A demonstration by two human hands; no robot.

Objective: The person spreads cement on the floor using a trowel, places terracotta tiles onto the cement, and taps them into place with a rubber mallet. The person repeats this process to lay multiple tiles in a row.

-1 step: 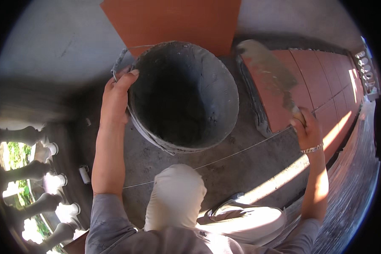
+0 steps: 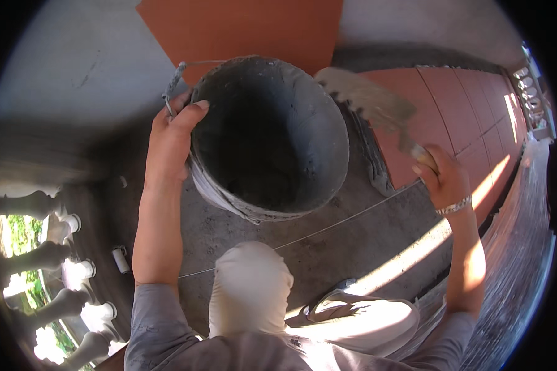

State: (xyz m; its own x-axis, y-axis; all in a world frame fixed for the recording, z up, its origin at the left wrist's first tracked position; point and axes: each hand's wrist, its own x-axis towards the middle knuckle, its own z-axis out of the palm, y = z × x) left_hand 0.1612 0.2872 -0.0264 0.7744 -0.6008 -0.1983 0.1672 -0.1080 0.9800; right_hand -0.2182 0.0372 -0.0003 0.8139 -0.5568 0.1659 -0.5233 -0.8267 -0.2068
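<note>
Bucket (image 2: 329, 148), upper centre, is gripped at its rim by left hand (image 2: 170, 139); trowel (image 2: 384, 110), upper right, is held by right hand (image 2: 445, 177). Blade is shifted left versus a moment ago, closer to the bucket's mouth; contact unclear.

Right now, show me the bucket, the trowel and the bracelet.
Bucket (image 2: 317, 133): head view, on its inner wall, right side.
Trowel (image 2: 372, 102): head view, on its blade.
Bracelet (image 2: 454, 206): head view, on its band.
</note>
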